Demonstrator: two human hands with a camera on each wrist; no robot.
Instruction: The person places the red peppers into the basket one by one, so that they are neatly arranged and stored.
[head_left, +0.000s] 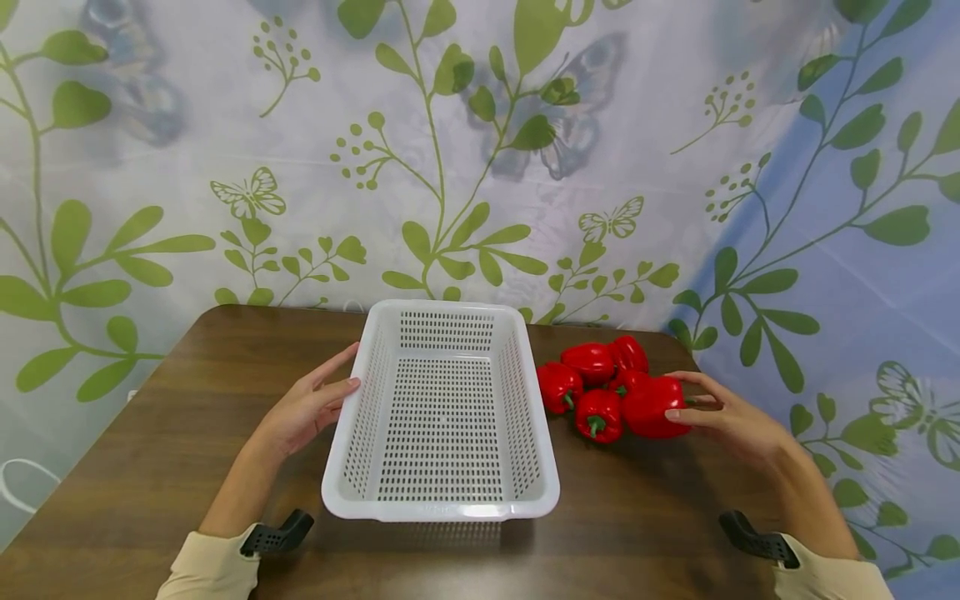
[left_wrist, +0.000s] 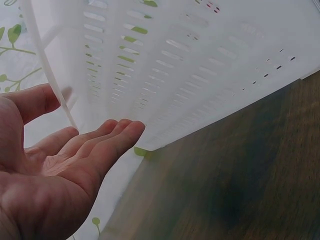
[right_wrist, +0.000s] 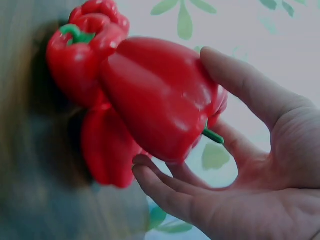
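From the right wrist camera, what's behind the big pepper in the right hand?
Past the held red pepper, other red peppers and a leaf-patterned backdrop show. It partly covers those peppers, and whatever sits squarely behind it can't be seen.

So the table [head_left: 217,383] is dark brown wood-grain, kinda shiny down at 6 o'clock. White perforated basket [head_left: 442,417] sits pretty much mid-table, plus a bunch of red bell peppers [head_left: 588,364] huddled just beside it, roughly 3 o'clock.

There are six red peppers [head_left: 588,363] on the right, one white basket [head_left: 442,509], one table [head_left: 637,508], one left hand [head_left: 300,410], one right hand [head_left: 742,423], two black straps [head_left: 276,538].
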